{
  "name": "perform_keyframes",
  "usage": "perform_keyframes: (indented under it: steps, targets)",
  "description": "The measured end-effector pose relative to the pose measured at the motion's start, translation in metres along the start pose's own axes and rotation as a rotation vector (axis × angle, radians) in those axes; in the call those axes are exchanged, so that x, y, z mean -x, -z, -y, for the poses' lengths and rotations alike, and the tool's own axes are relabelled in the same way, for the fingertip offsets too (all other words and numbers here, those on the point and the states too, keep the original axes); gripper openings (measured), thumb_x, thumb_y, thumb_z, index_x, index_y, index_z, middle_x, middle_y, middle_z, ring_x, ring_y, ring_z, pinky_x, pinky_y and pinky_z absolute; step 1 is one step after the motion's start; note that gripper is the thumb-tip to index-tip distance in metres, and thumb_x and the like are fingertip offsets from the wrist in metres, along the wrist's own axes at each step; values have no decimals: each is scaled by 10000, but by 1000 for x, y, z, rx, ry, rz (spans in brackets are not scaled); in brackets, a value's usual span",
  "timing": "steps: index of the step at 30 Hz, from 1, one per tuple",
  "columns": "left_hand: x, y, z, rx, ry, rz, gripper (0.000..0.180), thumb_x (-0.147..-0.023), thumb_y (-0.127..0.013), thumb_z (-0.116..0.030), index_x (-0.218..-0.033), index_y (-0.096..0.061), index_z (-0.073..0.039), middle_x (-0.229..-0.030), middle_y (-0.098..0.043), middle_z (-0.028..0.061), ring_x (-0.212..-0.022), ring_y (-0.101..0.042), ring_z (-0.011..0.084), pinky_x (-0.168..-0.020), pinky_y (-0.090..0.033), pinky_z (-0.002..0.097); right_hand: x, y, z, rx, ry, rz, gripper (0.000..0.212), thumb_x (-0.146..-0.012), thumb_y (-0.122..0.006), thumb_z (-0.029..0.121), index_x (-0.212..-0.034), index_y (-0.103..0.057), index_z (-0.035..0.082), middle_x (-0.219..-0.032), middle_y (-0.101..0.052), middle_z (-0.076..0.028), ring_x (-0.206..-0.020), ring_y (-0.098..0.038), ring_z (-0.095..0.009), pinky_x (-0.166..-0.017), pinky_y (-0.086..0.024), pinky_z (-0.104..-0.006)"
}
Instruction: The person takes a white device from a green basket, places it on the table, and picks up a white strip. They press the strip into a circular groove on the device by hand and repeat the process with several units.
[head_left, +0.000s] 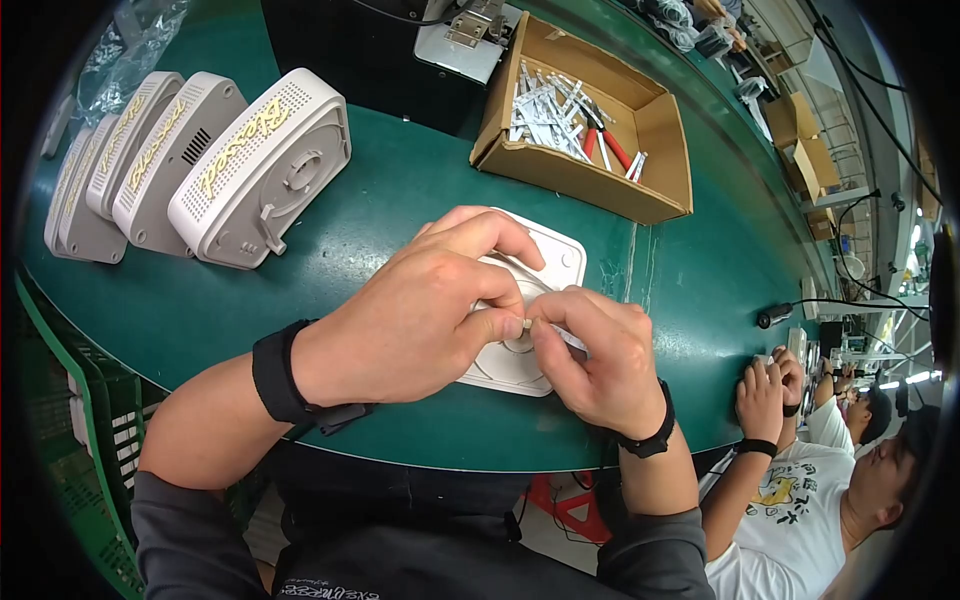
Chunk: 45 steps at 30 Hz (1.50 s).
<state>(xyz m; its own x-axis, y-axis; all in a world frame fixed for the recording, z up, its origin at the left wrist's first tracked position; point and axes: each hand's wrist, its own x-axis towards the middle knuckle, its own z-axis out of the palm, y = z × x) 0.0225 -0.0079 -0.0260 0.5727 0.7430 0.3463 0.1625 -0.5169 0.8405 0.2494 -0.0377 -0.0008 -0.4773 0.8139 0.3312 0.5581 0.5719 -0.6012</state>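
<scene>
While the left hand (430, 300) and the right hand (605, 350) meet with fingertips closed on a small cream-coloured piece (527, 324), pinched between them above a white plastic panel (566, 258), the fingers cover much of that panel, which lies on the green table (400, 170). Farther off, white and grey housings (195, 147) with gold-patterned faces stand close together at the left, and beyond the panel an open cardboard box (580, 183) holds pale strips (545, 115) and red-handled pliers (617, 152).

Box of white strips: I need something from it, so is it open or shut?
Open: nothing covers the box, so white strips and a red-handled tool show inside.
</scene>
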Motion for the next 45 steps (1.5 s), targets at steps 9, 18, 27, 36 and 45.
perform_keyframes:
  steps: [9, 18, 27, 36, 45]
  targets:
    - [0, 6, -2, -41, -15, 38, 65, -911, -778, -70, -927, -764, -9, -1336, -625, 106, -1327, -538, 329, -1093, -456, 438, -2, 4, 5, 32, 31, 72, 71, -899, -702, -20, -965, -723, -8, -840, -735, -117, -664, -708, -242, -573, -541, -344]
    - [1, 6, 3, -56, -32, 9, 125, -914, -790, -133, -956, -778, -15, -1323, -663, 109, -1306, -578, 326, -1093, -468, 437, 0, 0, 6, -30, -48, -1, 79, -912, -731, 28, -984, -733, -6, -848, -737, -124, -702, -714, -257, -615, -553, -346]
    - [4, 63, -32, -701, -142, -314, 355, -821, -865, -212, -1126, -745, -76, -1325, -684, 138, -1234, -635, 370, -1056, -503, 474, 22, -2, 64, 453, 45, -74, 595, -868, -862, 315, -1353, -635, 56, -1371, -635, -199, -1217, -647, -382, -1025, -524, -487]
    - [20, 115, -23, -908, 288, -335, 609, -752, -908, -228, -1291, -668, -77, -1242, -713, 138, -1107, -686, 379, -935, -558, 469, 4, -52, 60, 719, 32, 20, 721, -880, -785, 535, -1394, -603, 63, -1558, -484, -227, -1459, -443, -445, -1189, -350, -643]
    - [10, 92, -28, -211, 250, -342, 543, -928, -807, -232, -1400, -605, -53, -1277, -719, 198, -1122, -716, 369, -964, -561, 426, 65, 26, 9, 1136, -205, 72, 508, -903, -768, 364, -1299, -645, 70, -1514, -526, -213, -1408, -502, -412, -1185, -376, -611]
